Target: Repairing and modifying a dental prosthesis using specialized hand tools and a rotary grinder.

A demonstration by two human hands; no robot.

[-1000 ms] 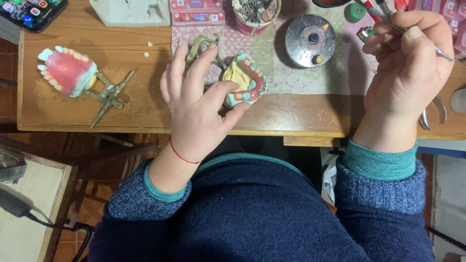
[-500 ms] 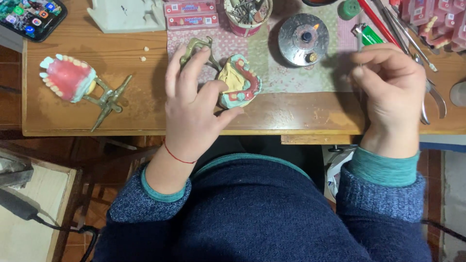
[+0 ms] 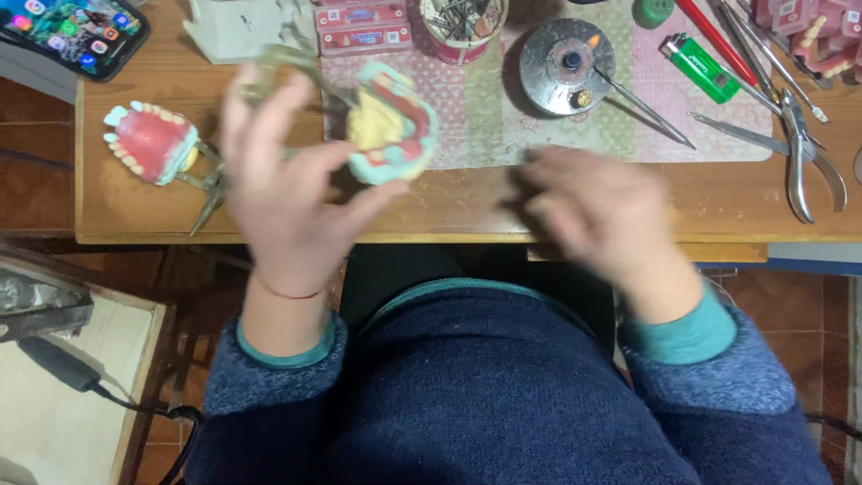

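Left hand (image 3: 287,193) has the denture model (image 3: 393,124) lifted off the desk (image 3: 449,211): teal and yellow base with red wax. It sits at the thumb and fingertips, fingers spread loosely round it. Heavy motion blur, so I can't tell the exact grip contact. The metal articulator frame (image 3: 278,63) attached to it shows above the fingers.

Change vs a second ago: the model was pressed down on the patterned mat (image 3: 557,135) under the left palm, and it's now raised and tilted toward the camera. The right hand (image 3: 602,211) was pinching a thin instrument up near the tools. Now it's down at the near desk edge, fingers half open and blurred, with nothing visibly in it. The instrument is out of the hand. The probe-like tool (image 3: 642,108) lying just beyond the right fingers, tip toward the burner (image 3: 567,65), may be it, but I can't confirm.

My read: the tool pass on the wax is paused and the piece is up for a look or a reposition.

Around the hands:
- Small flame lit on the burner, beyond the right hand.
- Green lighter (image 3: 700,67) and pliers (image 3: 804,157) are further out to the right.
- Second denture model (image 3: 151,142), pink with a row of teeth and on its own frame, sits on the desk outside the left hand, well apart from it.
- Cup of tools (image 3: 462,22) and flat pink boxes (image 3: 364,27) are beyond the held model.
- Phone (image 3: 76,31) is at the far left corner.
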